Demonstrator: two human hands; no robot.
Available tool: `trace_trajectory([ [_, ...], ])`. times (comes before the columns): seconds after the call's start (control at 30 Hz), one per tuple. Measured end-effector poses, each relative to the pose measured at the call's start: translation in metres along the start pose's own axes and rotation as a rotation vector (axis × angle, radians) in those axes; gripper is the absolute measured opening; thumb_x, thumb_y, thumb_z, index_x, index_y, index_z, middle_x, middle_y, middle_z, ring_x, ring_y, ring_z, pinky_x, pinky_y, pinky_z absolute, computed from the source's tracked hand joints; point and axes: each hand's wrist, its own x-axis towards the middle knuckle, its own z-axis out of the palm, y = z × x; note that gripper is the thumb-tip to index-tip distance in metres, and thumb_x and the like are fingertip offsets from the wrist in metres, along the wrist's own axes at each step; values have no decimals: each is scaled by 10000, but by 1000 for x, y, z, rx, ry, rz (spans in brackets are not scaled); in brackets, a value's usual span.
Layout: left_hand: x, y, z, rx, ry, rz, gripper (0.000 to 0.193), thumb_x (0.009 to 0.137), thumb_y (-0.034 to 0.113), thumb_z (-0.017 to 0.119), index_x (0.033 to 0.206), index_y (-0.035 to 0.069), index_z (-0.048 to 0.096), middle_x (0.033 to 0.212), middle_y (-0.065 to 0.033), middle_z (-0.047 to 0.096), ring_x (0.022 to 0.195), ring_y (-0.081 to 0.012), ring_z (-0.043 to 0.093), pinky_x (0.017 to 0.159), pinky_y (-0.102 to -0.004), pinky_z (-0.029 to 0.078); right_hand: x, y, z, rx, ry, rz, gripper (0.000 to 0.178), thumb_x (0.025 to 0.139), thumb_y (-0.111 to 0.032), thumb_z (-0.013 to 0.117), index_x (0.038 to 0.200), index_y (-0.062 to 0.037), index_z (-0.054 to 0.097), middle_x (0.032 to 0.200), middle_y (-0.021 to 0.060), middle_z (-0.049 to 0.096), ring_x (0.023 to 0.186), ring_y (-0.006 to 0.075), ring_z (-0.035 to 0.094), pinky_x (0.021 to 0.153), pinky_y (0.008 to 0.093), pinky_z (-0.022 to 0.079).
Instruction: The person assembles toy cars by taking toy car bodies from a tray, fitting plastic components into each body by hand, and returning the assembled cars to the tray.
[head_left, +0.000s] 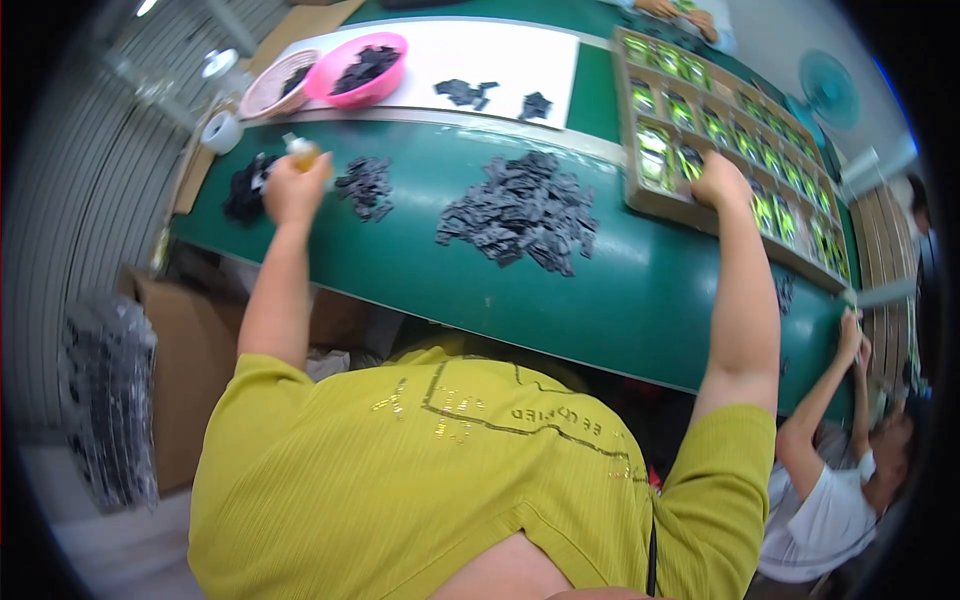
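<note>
My left hand (293,193) is closed round a small bottle (304,154) of amber liquid with a pale nozzle, held above the green table (400,270). Next to that hand lie a heap of black pieces (242,192) and a small pile of dark grey pieces (366,187). A larger heap of flat dark grey pieces (525,215) is spread between my arms. My right hand (722,182) reaches over the near rim of a divided cardboard tray (672,208), its fingers bent at green and clear packets (655,155); its fingertips are partly hidden.
A pink basket (395,85) and a paler basket (262,97) hold black pieces on a white board (520,60). A white roll (221,132) stands at left. Co-workers' hands (690,14) are across the table; another person (825,510) sits at right, near a teal fan (828,90).
</note>
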Motion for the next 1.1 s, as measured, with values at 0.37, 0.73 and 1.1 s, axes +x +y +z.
trace_trajectory([
  [0.37, -48, -33, 23, -69, 376, 185, 686, 736, 345, 859, 1266, 19, 569, 1134, -158, 596, 956, -276, 598, 847, -379, 503, -29, 108, 22, 1708, -188, -33, 483, 890, -354, 634, 1209, 6, 604, 1046, 125, 703, 815, 202, 695, 642, 325, 555],
  [0.73, -229, 264, -1, -626, -340, 1480, 809, 641, 196, 824, 1385, 145, 509, 1403, -158, 501, 1282, -326, 494, 1126, -493, 300, -202, 53, 79, 1973, -744, -189, 362, 945, -228, 559, 1219, 5, 596, 1005, 94, 658, 855, 153, 649, 677, 293, 490],
  [1.1, -251, 275, 33, -513, -914, 1409, 655, 683, 210, 811, 1274, 64, 567, 1043, -118, 619, 970, -337, 598, 796, -420, 506, -218, 116, 91, 831, 409, 112, 272, 842, -233, 707, 1022, -29, 707, 922, 113, 687, 774, 225, 655, 732, 343, 516],
])
